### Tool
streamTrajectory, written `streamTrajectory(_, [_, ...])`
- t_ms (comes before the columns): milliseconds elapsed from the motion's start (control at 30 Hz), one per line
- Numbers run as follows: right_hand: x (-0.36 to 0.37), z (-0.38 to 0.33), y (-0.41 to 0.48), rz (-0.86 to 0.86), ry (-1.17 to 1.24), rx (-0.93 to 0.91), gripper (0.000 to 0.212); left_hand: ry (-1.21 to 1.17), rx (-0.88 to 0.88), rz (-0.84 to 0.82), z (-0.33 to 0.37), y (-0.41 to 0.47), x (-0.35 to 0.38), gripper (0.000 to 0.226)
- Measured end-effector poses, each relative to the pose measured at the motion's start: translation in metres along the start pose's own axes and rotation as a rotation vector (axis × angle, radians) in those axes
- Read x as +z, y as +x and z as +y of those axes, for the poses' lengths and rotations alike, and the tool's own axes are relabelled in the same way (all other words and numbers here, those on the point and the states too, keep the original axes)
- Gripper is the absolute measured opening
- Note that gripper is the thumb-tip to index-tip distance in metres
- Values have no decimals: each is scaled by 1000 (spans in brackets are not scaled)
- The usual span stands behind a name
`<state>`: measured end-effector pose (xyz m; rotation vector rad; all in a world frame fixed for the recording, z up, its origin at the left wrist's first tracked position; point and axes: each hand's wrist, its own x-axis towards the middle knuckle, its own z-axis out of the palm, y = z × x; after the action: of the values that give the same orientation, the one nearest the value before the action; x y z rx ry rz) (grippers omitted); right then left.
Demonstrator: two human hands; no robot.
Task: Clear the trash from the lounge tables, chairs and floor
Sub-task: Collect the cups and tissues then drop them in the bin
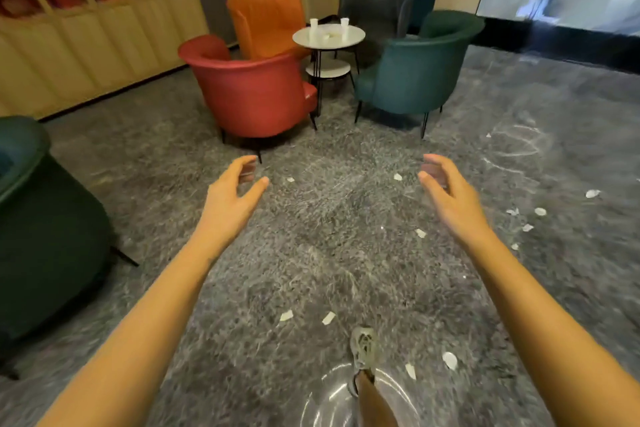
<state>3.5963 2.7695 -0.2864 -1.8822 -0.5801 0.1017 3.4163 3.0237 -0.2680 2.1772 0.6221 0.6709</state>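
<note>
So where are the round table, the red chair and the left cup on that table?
round table [354,38]: head view, bare right side of its top.
red chair [254,94]: head view, middle of its back.
left cup [313,25]: head view, middle of its side.

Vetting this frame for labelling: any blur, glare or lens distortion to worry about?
Head view: fingertips of left hand and right hand are motion-smeared; the wide lens bows the wall at left; glare rings the floor by the shoe; scraps read clearly; cups on the table look soft.
</note>
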Motion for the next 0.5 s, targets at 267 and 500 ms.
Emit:
streamTrajectory(267, [23, 31, 287, -13, 23, -43, 34, -28, 1, 29, -10, 262, 85, 41])
streamTrajectory(500, [58, 54, 495, -47, 19, -51, 36, -70, -18, 18, -23, 453, 141, 39])
